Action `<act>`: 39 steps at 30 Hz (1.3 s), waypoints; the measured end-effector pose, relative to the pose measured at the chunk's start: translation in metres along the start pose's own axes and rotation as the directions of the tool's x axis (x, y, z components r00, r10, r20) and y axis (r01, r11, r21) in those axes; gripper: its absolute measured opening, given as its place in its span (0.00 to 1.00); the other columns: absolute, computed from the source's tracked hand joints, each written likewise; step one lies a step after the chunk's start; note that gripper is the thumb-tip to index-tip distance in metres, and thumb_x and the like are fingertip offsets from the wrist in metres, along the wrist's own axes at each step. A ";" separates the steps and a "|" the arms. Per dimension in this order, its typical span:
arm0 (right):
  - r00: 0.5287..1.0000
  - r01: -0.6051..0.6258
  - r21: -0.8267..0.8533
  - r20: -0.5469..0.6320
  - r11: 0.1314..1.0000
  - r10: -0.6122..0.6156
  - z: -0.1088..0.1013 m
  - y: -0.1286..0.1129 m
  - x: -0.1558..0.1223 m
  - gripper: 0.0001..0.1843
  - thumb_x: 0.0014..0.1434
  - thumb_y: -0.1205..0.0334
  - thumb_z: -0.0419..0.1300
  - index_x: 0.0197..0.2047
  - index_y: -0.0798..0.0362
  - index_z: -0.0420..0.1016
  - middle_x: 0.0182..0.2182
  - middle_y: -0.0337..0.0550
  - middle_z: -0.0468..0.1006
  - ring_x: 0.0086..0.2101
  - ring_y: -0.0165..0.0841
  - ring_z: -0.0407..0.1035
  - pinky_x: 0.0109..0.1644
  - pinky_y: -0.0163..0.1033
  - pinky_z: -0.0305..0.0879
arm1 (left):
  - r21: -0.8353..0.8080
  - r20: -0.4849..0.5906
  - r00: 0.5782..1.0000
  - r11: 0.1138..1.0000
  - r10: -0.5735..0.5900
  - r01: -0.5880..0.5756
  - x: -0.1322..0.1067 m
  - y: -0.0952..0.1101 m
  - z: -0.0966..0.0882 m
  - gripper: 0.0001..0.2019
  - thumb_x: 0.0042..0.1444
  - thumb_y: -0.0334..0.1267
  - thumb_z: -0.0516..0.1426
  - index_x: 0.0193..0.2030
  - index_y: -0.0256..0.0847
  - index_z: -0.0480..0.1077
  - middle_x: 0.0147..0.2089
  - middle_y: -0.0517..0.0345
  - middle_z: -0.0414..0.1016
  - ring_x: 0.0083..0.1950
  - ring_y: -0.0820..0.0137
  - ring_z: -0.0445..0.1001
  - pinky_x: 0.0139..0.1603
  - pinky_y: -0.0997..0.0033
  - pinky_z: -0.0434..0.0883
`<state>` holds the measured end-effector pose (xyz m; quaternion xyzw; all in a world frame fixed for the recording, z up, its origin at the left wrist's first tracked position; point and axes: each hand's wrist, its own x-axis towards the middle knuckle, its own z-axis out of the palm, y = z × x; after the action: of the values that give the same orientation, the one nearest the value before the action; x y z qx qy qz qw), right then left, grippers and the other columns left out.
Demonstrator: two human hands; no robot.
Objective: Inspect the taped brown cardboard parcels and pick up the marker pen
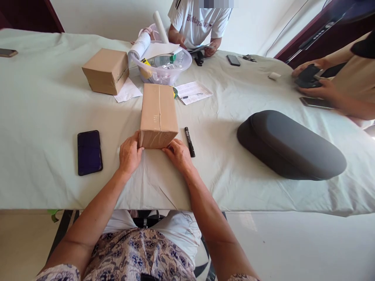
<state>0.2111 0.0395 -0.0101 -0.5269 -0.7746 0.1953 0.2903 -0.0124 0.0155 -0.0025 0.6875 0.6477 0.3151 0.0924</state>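
A taped brown cardboard box (158,113) lies on the white cloth-covered table (43,101) in front of me. My left hand (129,154) presses against the box's near left corner with curled fingers. My right hand (177,153) rests at the near right corner, its fingers bent against the box's front face. Both hands touch the box from the near end. A black marker (189,141) lies just right of the box, beside my right hand.
A dark phone (89,152) lies to the left, a large dark grey case (290,145) to the right. Further back are a second cardboard box (106,70), a clear bowl (164,66) and papers (193,92). Two other people sit at the far and right edges.
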 end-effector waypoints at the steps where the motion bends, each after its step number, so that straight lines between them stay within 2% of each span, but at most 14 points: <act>1: 1.000 -0.004 0.026 0.003 1.000 0.004 0.000 -0.001 0.000 0.06 0.63 0.59 0.62 0.38 0.51 0.77 0.37 0.47 0.78 0.38 0.38 0.72 0.44 0.42 0.67 | -0.080 -0.020 1.000 0.997 0.006 -0.008 0.000 -0.001 -0.001 0.28 0.59 0.30 0.61 0.67 0.38 0.65 0.61 0.41 0.77 0.63 0.52 0.76 0.63 0.51 0.73; 4: 1.000 -0.024 0.129 0.006 0.991 0.023 0.000 -0.007 0.001 0.12 0.65 0.52 0.60 0.40 0.52 0.79 0.37 0.47 0.78 0.34 0.35 0.71 0.39 0.40 0.66 | -0.247 -0.114 0.992 0.965 0.058 -0.085 0.001 -0.001 -0.004 0.27 0.63 0.35 0.58 0.69 0.43 0.63 0.69 0.47 0.72 0.69 0.59 0.72 0.69 0.56 0.70; 7: 0.993 -0.113 0.287 0.077 0.951 0.094 -0.001 -0.018 -0.001 0.22 0.66 0.42 0.56 0.38 0.53 0.79 0.28 0.44 0.77 0.28 0.33 0.69 0.33 0.39 0.64 | -0.259 -0.247 0.958 0.942 0.147 -0.211 0.000 0.004 -0.010 0.23 0.66 0.40 0.58 0.67 0.46 0.66 0.69 0.48 0.72 0.70 0.59 0.71 0.71 0.54 0.69; 11: 0.905 -0.390 0.607 0.391 0.692 0.166 0.003 -0.037 -0.008 0.34 0.64 0.30 0.51 0.40 0.54 0.79 0.25 0.42 0.79 0.19 0.26 0.61 0.25 0.35 0.58 | -0.211 -0.384 0.883 0.905 0.271 -0.369 0.000 0.008 -0.018 0.24 0.65 0.45 0.60 0.66 0.46 0.66 0.68 0.45 0.72 0.71 0.56 0.69 0.71 0.48 0.67; 13: 0.838 -0.512 0.683 0.530 0.521 0.128 0.005 -0.044 -0.010 0.35 0.60 0.28 0.54 0.43 0.55 0.77 0.29 0.45 0.83 0.17 0.24 0.59 0.22 0.34 0.55 | -0.172 -0.389 0.865 0.898 0.316 -0.405 0.000 0.009 -0.020 0.23 0.65 0.45 0.59 0.65 0.46 0.66 0.67 0.45 0.74 0.71 0.55 0.69 0.71 0.46 0.67; 15: 0.767 -0.596 0.675 0.639 0.435 0.060 0.006 -0.049 -0.011 0.35 0.58 0.29 0.59 0.46 0.55 0.76 0.31 0.45 0.85 0.16 0.22 0.58 0.20 0.33 0.53 | -0.132 -0.341 0.873 0.902 0.349 -0.412 0.000 0.009 -0.020 0.20 0.66 0.43 0.58 0.63 0.46 0.69 0.65 0.47 0.76 0.70 0.55 0.70 0.71 0.45 0.67; 19: 0.691 -0.570 0.644 0.712 0.511 -0.126 -0.001 -0.056 -0.013 0.28 0.60 0.38 0.63 0.49 0.54 0.77 0.35 0.43 0.85 0.18 0.20 0.61 0.22 0.32 0.54 | -0.127 -0.215 0.896 0.899 0.388 -0.420 0.002 0.010 -0.016 0.15 0.69 0.39 0.54 0.59 0.47 0.74 0.62 0.51 0.79 0.67 0.59 0.74 0.68 0.51 0.71; 21: 0.717 -0.507 0.682 0.673 0.527 -0.181 -0.007 -0.056 -0.014 0.25 0.59 0.39 0.65 0.48 0.52 0.77 0.35 0.41 0.85 0.19 0.21 0.62 0.23 0.31 0.56 | -0.131 -0.210 0.894 0.894 0.396 -0.427 0.003 0.010 -0.015 0.14 0.69 0.39 0.54 0.58 0.47 0.74 0.62 0.51 0.79 0.65 0.60 0.75 0.66 0.52 0.73; 23: 0.824 -0.421 0.774 0.544 0.474 -0.156 -0.014 -0.052 -0.014 0.25 0.56 0.37 0.66 0.44 0.50 0.77 0.30 0.37 0.82 0.19 0.22 0.60 0.23 0.32 0.56 | -0.140 -0.223 0.891 0.891 0.397 -0.432 0.004 0.010 -0.016 0.14 0.69 0.40 0.55 0.58 0.47 0.75 0.63 0.51 0.78 0.65 0.60 0.74 0.67 0.52 0.72; 25: 0.958 -0.259 0.878 0.287 0.404 -0.009 -0.022 -0.045 -0.012 0.27 0.55 0.31 0.64 0.36 0.48 0.73 0.21 0.32 0.73 0.17 0.23 0.55 0.21 0.33 0.52 | -0.186 -0.222 0.901 0.890 0.374 -0.415 0.003 0.009 -0.017 0.15 0.69 0.43 0.55 0.58 0.47 0.75 0.67 0.48 0.73 0.68 0.59 0.72 0.67 0.52 0.72; 26: 0.987 -0.159 0.909 0.131 0.387 0.098 -0.027 -0.041 -0.010 0.28 0.55 0.28 0.61 0.33 0.47 0.70 0.18 0.29 0.66 0.17 0.24 0.52 0.21 0.34 0.51 | -0.226 -0.212 0.912 0.890 0.351 -0.395 0.002 0.009 -0.017 0.15 0.69 0.44 0.55 0.58 0.47 0.75 0.70 0.47 0.70 0.69 0.59 0.71 0.67 0.53 0.72; 29: 0.895 0.053 0.902 -0.233 0.428 0.380 -0.037 -0.028 -0.004 0.30 0.58 0.26 0.54 0.29 0.46 0.61 0.15 0.26 0.51 0.16 0.25 0.48 0.21 0.34 0.49 | -0.373 -0.156 0.951 0.876 0.266 -0.306 0.001 0.010 -0.018 0.19 0.70 0.50 0.51 0.60 0.46 0.73 0.71 0.45 0.68 0.68 0.59 0.71 0.63 0.55 0.75; 32: 0.773 0.059 0.861 -0.360 0.505 0.522 -0.039 -0.020 0.002 0.29 0.55 0.27 0.58 0.31 0.46 0.64 0.17 0.26 0.53 0.17 0.24 0.47 0.21 0.33 0.45 | -0.479 -0.134 0.970 0.844 0.204 -0.243 0.001 0.012 -0.016 0.21 0.69 0.53 0.52 0.60 0.46 0.72 0.66 0.45 0.72 0.66 0.59 0.73 0.57 0.59 0.78; 39: 0.823 -0.135 0.785 -0.252 0.605 0.510 -0.028 -0.019 0.004 0.26 0.56 0.30 0.60 0.36 0.46 0.67 0.20 0.27 0.53 0.19 0.24 0.48 0.22 0.33 0.45 | -0.534 -0.137 0.981 0.823 0.140 -0.193 0.005 0.011 -0.009 0.19 0.65 0.54 0.58 0.57 0.48 0.73 0.63 0.48 0.72 0.64 0.59 0.74 0.53 0.60 0.81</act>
<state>0.2151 0.0360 0.0231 -0.5283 -0.4256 0.4133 0.6074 -0.0087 0.0161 0.0117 0.6715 0.4725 0.5241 0.2262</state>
